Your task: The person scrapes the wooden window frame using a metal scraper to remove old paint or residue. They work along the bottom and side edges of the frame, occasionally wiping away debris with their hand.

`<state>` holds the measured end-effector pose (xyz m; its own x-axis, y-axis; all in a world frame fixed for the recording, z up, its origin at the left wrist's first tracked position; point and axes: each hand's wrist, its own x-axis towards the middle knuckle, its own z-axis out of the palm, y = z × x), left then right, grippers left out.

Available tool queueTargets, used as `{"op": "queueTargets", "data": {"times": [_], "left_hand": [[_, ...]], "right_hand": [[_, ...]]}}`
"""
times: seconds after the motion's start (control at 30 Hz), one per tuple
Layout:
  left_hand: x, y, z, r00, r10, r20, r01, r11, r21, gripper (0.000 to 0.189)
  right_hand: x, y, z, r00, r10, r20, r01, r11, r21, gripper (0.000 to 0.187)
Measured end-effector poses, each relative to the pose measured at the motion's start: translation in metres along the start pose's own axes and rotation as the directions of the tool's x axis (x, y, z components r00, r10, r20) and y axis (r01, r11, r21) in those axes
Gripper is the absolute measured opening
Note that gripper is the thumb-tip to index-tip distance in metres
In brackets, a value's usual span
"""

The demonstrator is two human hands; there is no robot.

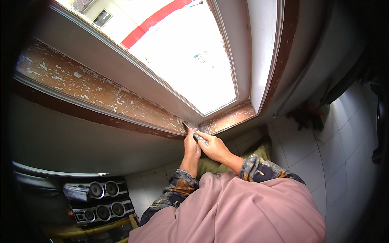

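My right hand [216,149] is closed around the grey, speckled handle of a scraper [201,139], its index finger laid along the handle. My left hand [192,146] wraps the front of the same tool, thumb uppermost near the blade. The thin blade points up and left, at the inner corner of a window frame. It meets a brown wooden frame board [142,111] spotted with flaking white paint; exact contact is too small to tell. To the right of the corner, a shorter brown frame board [231,118] has similar white patches.
White inner frame pieces [185,104] border the bright window opening [188,70]. A white wall [91,136] drops below the sill. Speakers [103,212] are stacked at lower left on a yellowish wooden stand [91,232]. Pale floor tiles [304,152] lie at right, with a dark object [307,117] on them.
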<state>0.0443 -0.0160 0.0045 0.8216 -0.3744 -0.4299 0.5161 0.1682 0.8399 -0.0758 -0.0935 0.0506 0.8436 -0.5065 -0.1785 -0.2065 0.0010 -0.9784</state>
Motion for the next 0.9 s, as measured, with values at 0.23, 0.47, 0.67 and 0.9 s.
{"op": "queueTargets", "data": {"times": [0.23,0.47,0.67,0.9], "left_hand": [[-0.014,-0.006,-0.007,1.0,0.012,0.005,-0.012,1.0,-0.013,0.045],[-0.024,-0.004,-0.005,1.0,0.001,-0.004,-0.001,1.0,-0.011,0.045],[-0.014,-0.004,-0.005,1.0,-0.01,0.012,0.01,1.0,-0.005,0.044],[-0.01,-0.003,-0.006,0.999,-0.039,-0.012,0.038,0.999,-0.016,0.046]], "right_hand": [[-0.01,0.002,-0.003,0.994,0.074,0.08,-0.073,0.997,-0.021,0.047],[-0.015,0.002,-0.007,0.996,-0.002,0.086,0.002,1.0,0.001,0.047],[-0.01,0.002,-0.008,0.999,-0.028,0.043,0.026,0.999,0.043,0.046],[-0.003,0.011,-0.002,0.999,-0.014,0.034,0.014,1.0,-0.004,0.048]]}}
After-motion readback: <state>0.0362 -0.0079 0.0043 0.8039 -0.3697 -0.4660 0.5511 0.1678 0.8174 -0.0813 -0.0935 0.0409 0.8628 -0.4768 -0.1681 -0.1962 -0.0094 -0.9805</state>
